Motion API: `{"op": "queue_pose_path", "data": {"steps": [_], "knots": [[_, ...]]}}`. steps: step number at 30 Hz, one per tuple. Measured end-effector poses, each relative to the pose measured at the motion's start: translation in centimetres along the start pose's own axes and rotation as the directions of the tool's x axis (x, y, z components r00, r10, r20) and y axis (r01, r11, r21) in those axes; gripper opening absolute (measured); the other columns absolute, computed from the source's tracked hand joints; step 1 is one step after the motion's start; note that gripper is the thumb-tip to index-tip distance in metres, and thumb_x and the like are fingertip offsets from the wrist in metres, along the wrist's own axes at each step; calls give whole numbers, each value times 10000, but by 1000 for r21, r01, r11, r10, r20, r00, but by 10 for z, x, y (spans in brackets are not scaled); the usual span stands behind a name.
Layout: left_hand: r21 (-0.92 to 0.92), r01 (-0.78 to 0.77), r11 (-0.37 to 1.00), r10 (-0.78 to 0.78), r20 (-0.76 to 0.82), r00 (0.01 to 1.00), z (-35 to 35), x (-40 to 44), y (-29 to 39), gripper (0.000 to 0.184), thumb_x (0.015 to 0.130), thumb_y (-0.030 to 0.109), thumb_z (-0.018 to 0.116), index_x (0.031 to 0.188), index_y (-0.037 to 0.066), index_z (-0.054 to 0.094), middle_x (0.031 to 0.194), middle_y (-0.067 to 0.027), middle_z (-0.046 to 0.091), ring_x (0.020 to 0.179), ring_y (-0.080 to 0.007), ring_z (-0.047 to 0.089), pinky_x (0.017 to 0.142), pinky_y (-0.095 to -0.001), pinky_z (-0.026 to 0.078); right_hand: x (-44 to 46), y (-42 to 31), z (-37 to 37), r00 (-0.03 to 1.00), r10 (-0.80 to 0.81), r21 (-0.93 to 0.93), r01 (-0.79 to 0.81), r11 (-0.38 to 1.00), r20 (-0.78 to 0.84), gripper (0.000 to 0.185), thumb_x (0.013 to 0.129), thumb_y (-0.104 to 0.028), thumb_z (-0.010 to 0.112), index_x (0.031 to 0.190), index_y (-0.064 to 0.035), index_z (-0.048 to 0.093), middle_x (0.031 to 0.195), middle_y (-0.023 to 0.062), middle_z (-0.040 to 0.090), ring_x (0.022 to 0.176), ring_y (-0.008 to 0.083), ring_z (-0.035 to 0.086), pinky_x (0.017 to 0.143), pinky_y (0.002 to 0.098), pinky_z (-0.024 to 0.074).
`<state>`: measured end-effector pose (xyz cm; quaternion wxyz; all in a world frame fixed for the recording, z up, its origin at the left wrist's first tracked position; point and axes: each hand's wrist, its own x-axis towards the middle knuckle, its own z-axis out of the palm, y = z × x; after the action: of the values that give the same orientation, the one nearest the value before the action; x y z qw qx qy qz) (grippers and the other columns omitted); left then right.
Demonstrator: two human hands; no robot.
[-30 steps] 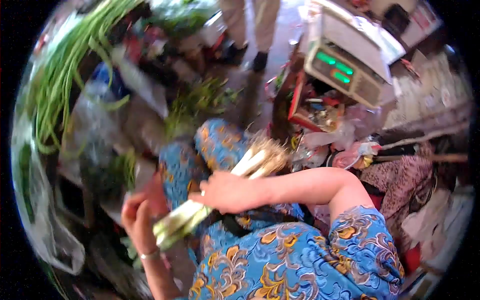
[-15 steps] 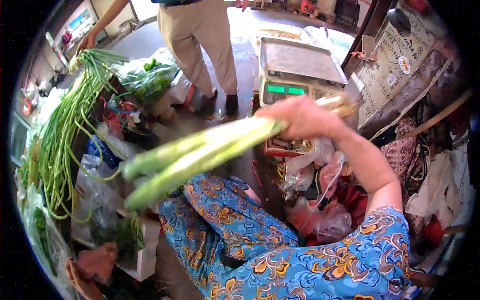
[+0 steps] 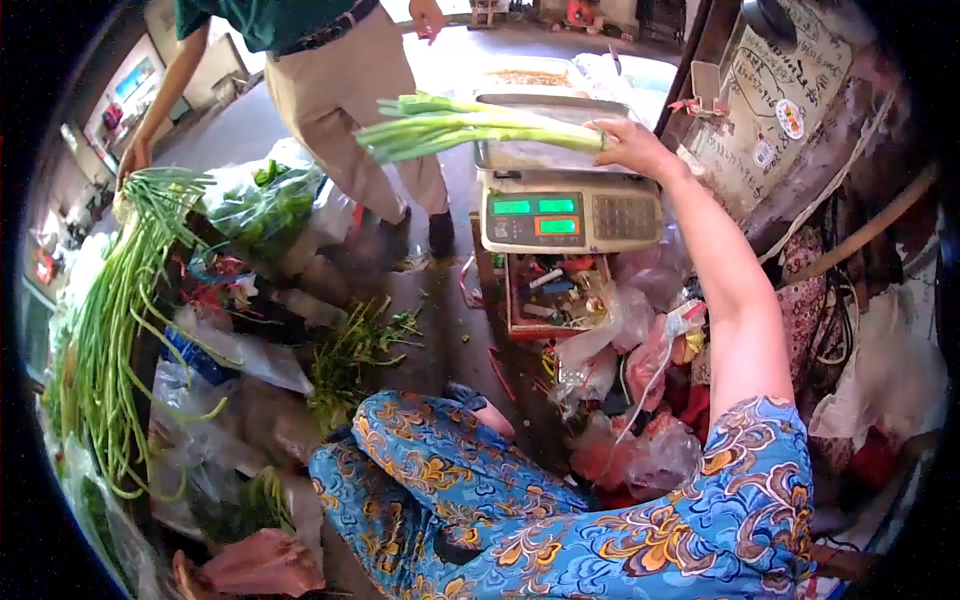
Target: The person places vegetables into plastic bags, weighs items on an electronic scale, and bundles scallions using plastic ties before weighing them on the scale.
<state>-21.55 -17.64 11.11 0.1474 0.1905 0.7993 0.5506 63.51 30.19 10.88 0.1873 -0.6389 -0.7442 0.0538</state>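
My right hand is closed around the pale end of a bunch of spring onions. The bunch lies sideways over the metal tray of a digital scale, its green ends pointing left past the tray's edge. Whether the stalks rest on the tray or hang just above it, I cannot tell. Below the tray, the scale's display glows green, with a keypad at its right. My left hand does not show.
A person stands beyond, one hand at long green beans on the left. Bagged greens lie near their legs. Loose greens and plastic bags surround my knees. A reddish-brown shape at lower left is unclear.
My right hand has carried the spring onions up and away from above my lap to over the scale tray. The view has shifted, showing more of the standing person.
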Motion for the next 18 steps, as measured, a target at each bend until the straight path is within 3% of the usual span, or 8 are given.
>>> {"op": "queue_pose_path", "data": {"steps": [2,4,5,6,9,12,13,18], "knots": [[-112,226,968,-207,157,966,-29,39,-50,404,926,303,610,1227,34,605,990,-128,636,802,-242,580,725,-405,485,-2,-7,3,998,-60,-42,61,997,24,661,699,-224,786,1307,-131,545,1096,188,661,1011,292,634,901,351,470],[-17,128,992,-120,255,959,11,-2,-24,313,927,288,614,1116,42,650,763,-58,582,619,-171,476,604,-369,432,-7,-18,-4,997,5,-71,0,997,76,710,708,-278,795,1336,-115,507,1126,195,653,1059,306,623,910,376,474],[65,-145,987,122,275,954,39,-22,-18,282,930,279,612,1088,49,652,710,-47,554,584,-152,458,552,-338,422,-7,-18,-4,995,14,-70,-7,998,97,731,706,-294,796,1350,-124,494,1148,195,645,1082,315,610,926,375,467],[27,64,998,-69,264,962,44,-24,-11,305,931,279,610,1122,44,644,766,-62,590,596,-148,489,534,-326,431,-5,-14,-3,993,21,-70,-13,997,118,752,705,-310,797,1364,-134,481,1171,195,636,1105,324,598,941,375,460],[78,174,982,-190,308,932,58,-30,-8,356,924,255,604,1205,37,620,928,-115,652,716,-193,578,604,-355,485,-9,-15,5,998,25,-191,-14,981,51,900,688,-436,775,1447,-181,363,1331,189,533,1239,346,492,1035,406,379],[92,177,980,-197,311,930,74,-36,-6,376,916,239,606,1229,31,607,1017,-127,656,832,-225,600,696,-375,500,-13,-45,-8,993,77,-256,-52,965,90,978,681,-515,744,1485,-205,283,1416,184,454,1322,348,402,1083,440,314],[124,202,972,-232,330,915,72,-32,-8,387,912,232,602,1236,19,600,1113,-140,640,962,-260,602,794,-404,501,-10,-44,-7,994,50,-205,-28,978,101,974,679,-510,748,1482,-205,290,1411,187,458,1319,348,406,1084,440,314],[7,239,971,-216,452,865,72,-33,-24,365,916,241,597,1195,6,621,1154,-165,624,1019,-288,607,829,-420,513,1,-46,-3,996,12,-173,3,985,86,971,663,-492,772,1471,-214,313,1398,188,472,1298,343,438,1094,447,306]]}}
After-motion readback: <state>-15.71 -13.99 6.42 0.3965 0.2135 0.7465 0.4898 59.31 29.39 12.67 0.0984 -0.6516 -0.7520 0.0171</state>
